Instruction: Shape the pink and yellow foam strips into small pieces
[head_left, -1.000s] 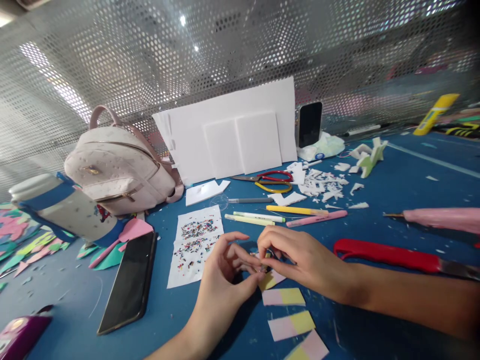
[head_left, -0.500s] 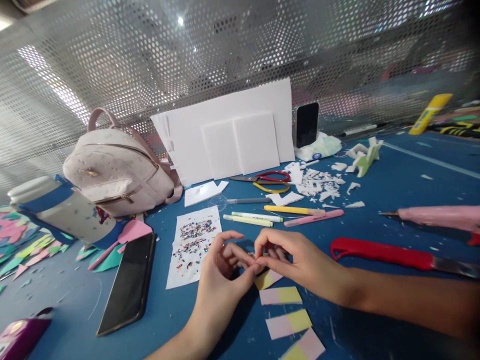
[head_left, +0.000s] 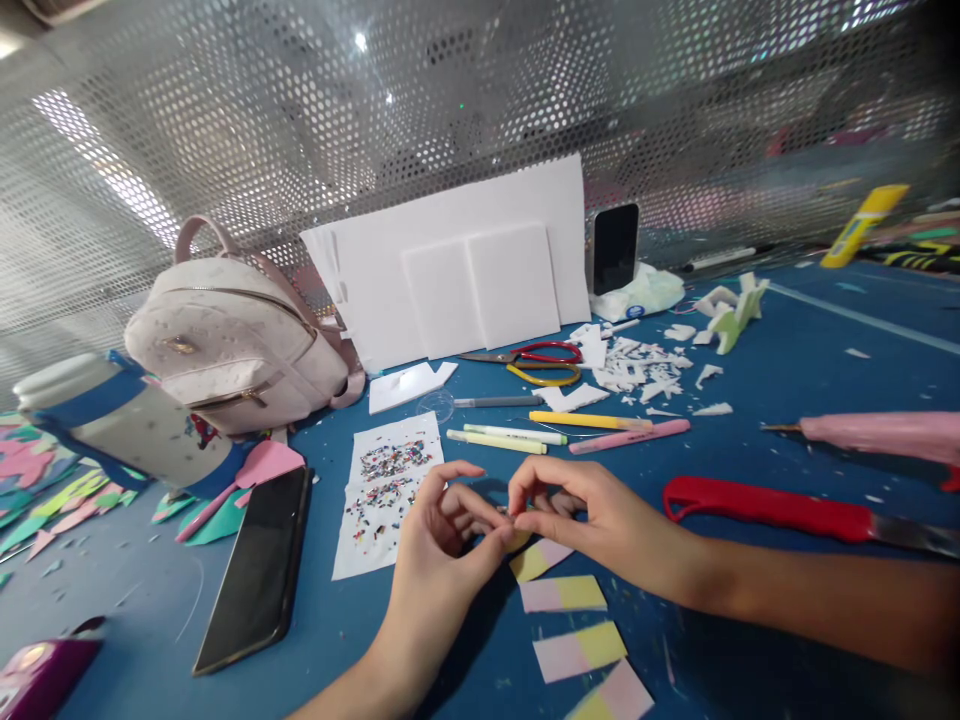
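My left hand and my right hand meet at their fingertips over the blue table. Both pinch a small yellow piece of paper, mostly hidden by the fingers. Just below lie several short pink-and-yellow paper strips: one slanted strip partly under my right hand, a level strip, a tilted strip and another strip at the bottom. Left of my left hand, a white sheet carries scattered colourful bits.
Highlighters and red-and-yellow scissors lie beyond my hands. A red-handled cutter and a pink glue gun are at right. At left stand a phone, a tumbler and a backpack. White boards lean behind.
The hands stay almost in place, fingertips still together. A bit more yellow paper shows beneath them. The view has shifted very slightly.
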